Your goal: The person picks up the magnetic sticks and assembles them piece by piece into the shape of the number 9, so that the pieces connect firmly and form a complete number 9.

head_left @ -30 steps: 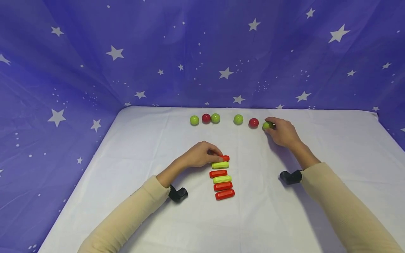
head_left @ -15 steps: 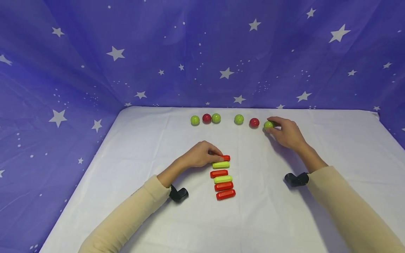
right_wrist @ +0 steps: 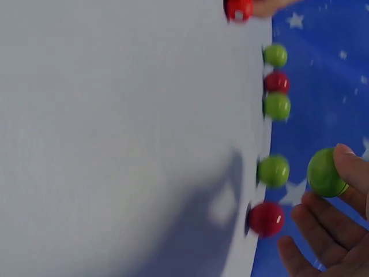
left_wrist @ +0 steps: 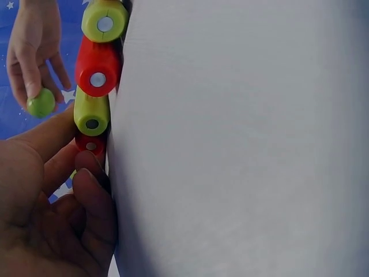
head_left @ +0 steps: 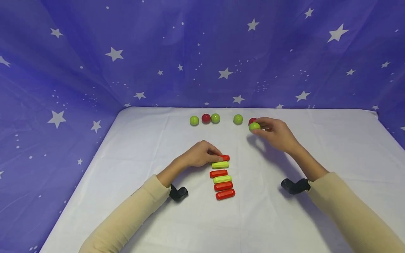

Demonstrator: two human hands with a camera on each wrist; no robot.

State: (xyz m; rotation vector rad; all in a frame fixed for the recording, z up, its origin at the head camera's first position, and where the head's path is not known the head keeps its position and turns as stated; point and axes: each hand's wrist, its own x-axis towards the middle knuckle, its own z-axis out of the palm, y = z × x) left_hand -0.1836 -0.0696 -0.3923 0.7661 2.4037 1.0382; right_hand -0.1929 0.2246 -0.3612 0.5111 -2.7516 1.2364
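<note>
My left hand (head_left: 199, 154) pinches the left end of a short red bar (head_left: 226, 158), the farthest in a column of bars. Touching or just in front of it lies a yellow-green bar (head_left: 220, 165). In the left wrist view the bars show round discs in their ends, silvery on the red bar (left_wrist: 98, 79). Raised off the cloth, a green ball (head_left: 254, 127) is pinched between thumb and fingers of my right hand (head_left: 280, 135). It partly covers a red ball (head_left: 252, 120) in the head view. The right wrist view shows that red ball (right_wrist: 266, 219) resting on the cloth.
Along the far edge stand more balls: a green ball (head_left: 238, 119), another green ball (head_left: 215, 118), a red ball (head_left: 206, 118) and a green ball (head_left: 194, 120). Several red and yellow-green bars (head_left: 223, 179) continue the column nearer me. A starry blue curtain (head_left: 202, 52) borders the white cloth (head_left: 152, 225).
My right hand has lifted the green ball off the cloth and carried it left, in front of the red ball. My left hand keeps its hold on the red bar, unmoved.
</note>
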